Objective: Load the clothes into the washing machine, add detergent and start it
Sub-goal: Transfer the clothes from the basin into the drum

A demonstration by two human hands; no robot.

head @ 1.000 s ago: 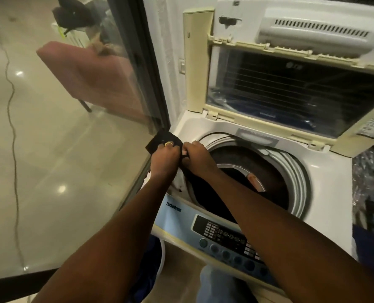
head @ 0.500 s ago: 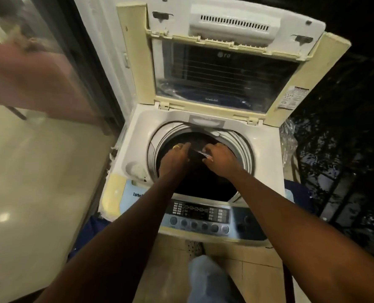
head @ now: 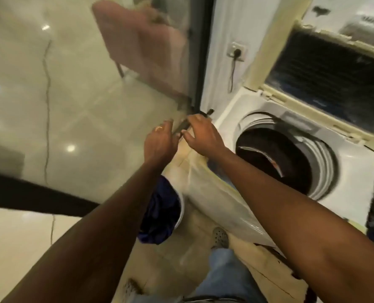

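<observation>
Glossy pale floor [head: 76, 106] with light spots, pink chair [head: 142, 42] behind glass, black door frame [head: 201, 62] beside it, white wall socket [head: 237, 51] with a dark cord [head: 232, 73] hanging down, grey perforated shoe [head: 220, 237] below.

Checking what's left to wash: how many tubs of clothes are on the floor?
1: a white-rimmed tub of blue clothes beside the washing machine, partly behind the left forearm. Others may be hidden.

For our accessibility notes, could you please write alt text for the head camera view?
The left hand and right hand pinch a small dark item beside a washing machine whose lid stands open; blue clothes sit in a basket below.
</observation>
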